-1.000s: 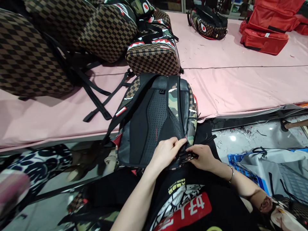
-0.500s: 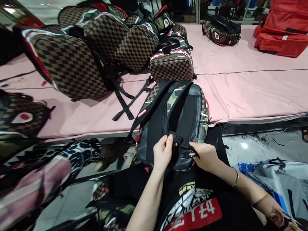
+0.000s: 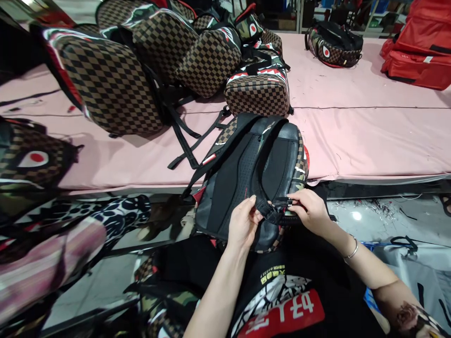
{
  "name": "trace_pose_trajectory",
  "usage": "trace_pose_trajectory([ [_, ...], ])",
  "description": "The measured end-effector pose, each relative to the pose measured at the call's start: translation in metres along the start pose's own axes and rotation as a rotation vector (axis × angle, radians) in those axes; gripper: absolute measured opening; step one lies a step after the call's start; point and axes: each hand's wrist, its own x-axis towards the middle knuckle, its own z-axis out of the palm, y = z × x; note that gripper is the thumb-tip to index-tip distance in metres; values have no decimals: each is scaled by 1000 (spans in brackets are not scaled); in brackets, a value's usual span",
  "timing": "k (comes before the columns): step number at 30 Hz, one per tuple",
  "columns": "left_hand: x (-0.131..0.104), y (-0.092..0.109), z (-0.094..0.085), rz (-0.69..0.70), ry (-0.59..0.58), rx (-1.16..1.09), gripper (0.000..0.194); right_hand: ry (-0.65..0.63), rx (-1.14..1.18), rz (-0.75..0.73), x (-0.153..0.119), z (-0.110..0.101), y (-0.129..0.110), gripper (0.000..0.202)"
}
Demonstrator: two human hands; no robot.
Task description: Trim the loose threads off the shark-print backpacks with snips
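Note:
A backpack [image 3: 225,188] leans against the table's front edge, its black padded back and shoulder straps facing me. Brown-and-black checks and camouflage show along its sides. My left hand [image 3: 244,223] pinches the lower part of a black shoulder strap [image 3: 262,178], near its adjuster. To the right of it, my right hand [image 3: 310,211] is closed, its thumb and fingertips on a small black item with shiny spots [image 3: 286,203] by the strap's end. What kind of item that is, I cannot make out. My fingers partly hide the strap's lower end.
Several checked backpacks [image 3: 112,84] are heaped on the pink-covered table [image 3: 369,145] at the back left. Another backpack [image 3: 334,44] and red bags [image 3: 419,68] lie farther right. At the left a person's patterned sleeve [image 3: 123,220] shows beside a backpack [image 3: 33,159]. Scraps litter the floor at right.
My right hand has moved up and right, drawing the strap's lower end with it. My left hand has shifted slightly down and right. The view has turned slightly.

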Motion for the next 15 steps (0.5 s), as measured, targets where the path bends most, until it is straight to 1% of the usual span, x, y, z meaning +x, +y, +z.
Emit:
trace_pose_trajectory([
  [3,-2,-1,1,-3,8,-8,35,-44,-31,-96,8,6,3,19],
  [6,-3,-2,1,-3,29,-25,36,-78,-51,-143,13,6,4,17],
  [8,-3,-2,0,1,30,-25,37,-93,-68,-158,14,3,4,16],
  [12,-2,-4,-1,-2,-6,-9,34,-88,-106,-149,12,-3,3,17],
  [15,-2,-5,0,4,-25,3,34,-151,-134,-160,12,-5,2,24],
])
